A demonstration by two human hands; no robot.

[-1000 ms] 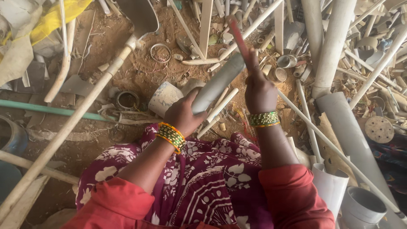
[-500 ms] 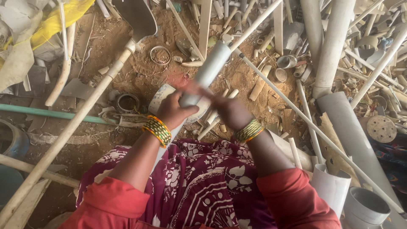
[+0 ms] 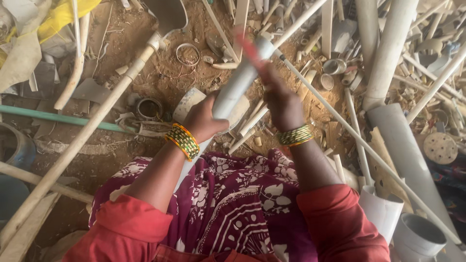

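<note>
My left hand [image 3: 204, 119] grips a short white plastic pipe [image 3: 240, 80] near its lower end, and the pipe slants up and away to the right. My right hand [image 3: 281, 102] is closed around a thin red tool [image 3: 245, 43], blurred by motion, whose tip lies against the pipe's upper end. Both wrists carry green and gold bangles. A maroon flowered cloth [image 3: 228, 199] covers my lap below the hands.
Sandy ground strewn with cut pipe pieces, rings and strips. A long pale pole [image 3: 82, 140] runs diagonally at left beside a green pipe [image 3: 63, 119]. Wide grey pipes [image 3: 388, 53] and a thin rod [image 3: 359, 145] lie at right; a pipe fitting [image 3: 417, 235] sits bottom right.
My right hand dropped low across the pipe with the red tool, then rose again toward the pipe's upper end. The pipe now tilts more steeply in my left hand.
</note>
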